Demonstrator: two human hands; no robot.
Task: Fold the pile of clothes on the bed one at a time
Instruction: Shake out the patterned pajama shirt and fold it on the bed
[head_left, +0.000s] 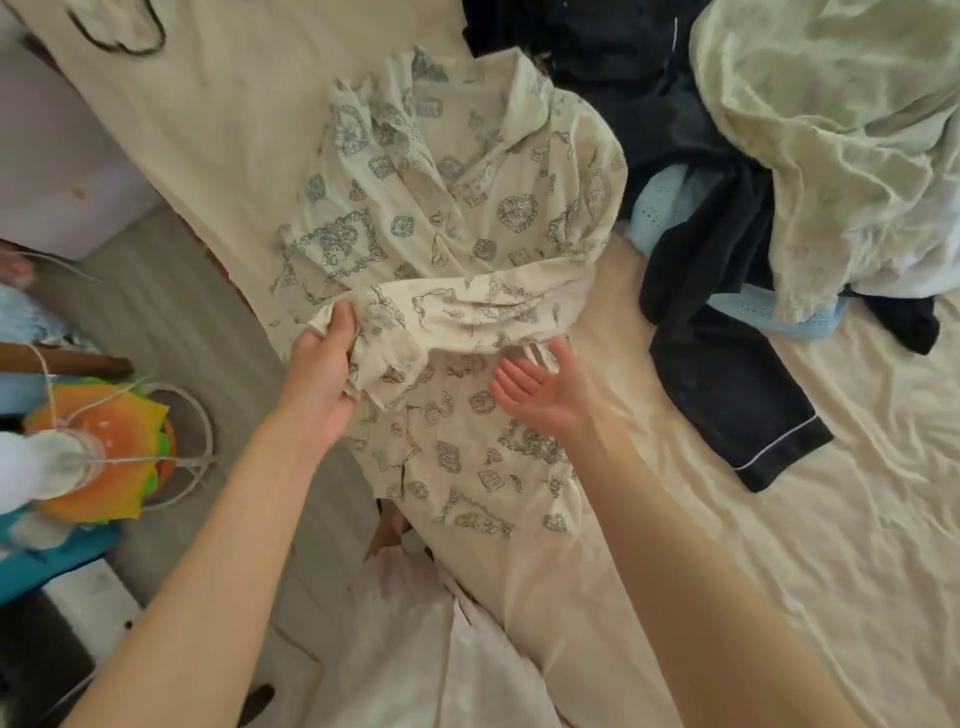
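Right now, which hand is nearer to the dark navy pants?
Right. The right hand hovers open over the printed shirt, just beside the dark navy pants; the left hand grips the shirt's sleeve on the far side.

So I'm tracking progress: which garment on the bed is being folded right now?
The cream printed pyjama shirt; the left hand grips its sleeve, while the dark navy piped garment and pale green fabric lie untouched.

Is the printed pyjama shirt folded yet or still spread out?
Partly folded. The printed shirt lies spread on the bed, one sleeve drawn across its middle, gripped by the left hand; the right hand is open.
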